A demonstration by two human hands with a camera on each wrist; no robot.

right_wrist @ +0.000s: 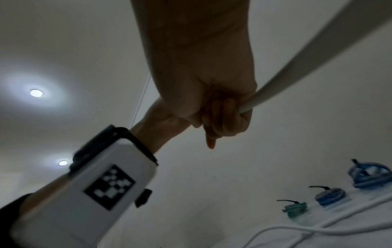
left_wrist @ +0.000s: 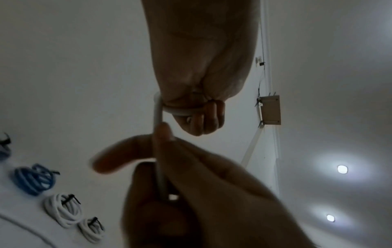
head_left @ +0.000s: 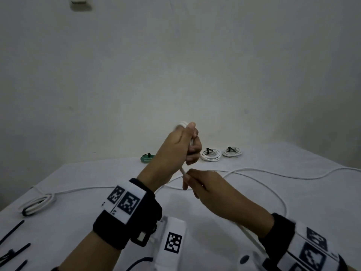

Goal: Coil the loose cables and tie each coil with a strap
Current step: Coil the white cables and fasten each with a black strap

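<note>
The left hand point(head_left: 175, 145) grips a small coil of white cable point(head_left: 254, 172); the right hand point(head_left: 207, 184) pinches the limp, light run just below; best fed close to the coil

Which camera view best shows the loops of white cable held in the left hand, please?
The left wrist view: the loops wrap the left hand in plain sight. In the head view only their top peeks above the fist. The right wrist view hides them.

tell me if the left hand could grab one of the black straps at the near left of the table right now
Probably not yet. The left hand is raised and gripping the white cable, which the right hand is feeding. The black straps lie unobstructed, but the left hand would first have to free itself.
</note>
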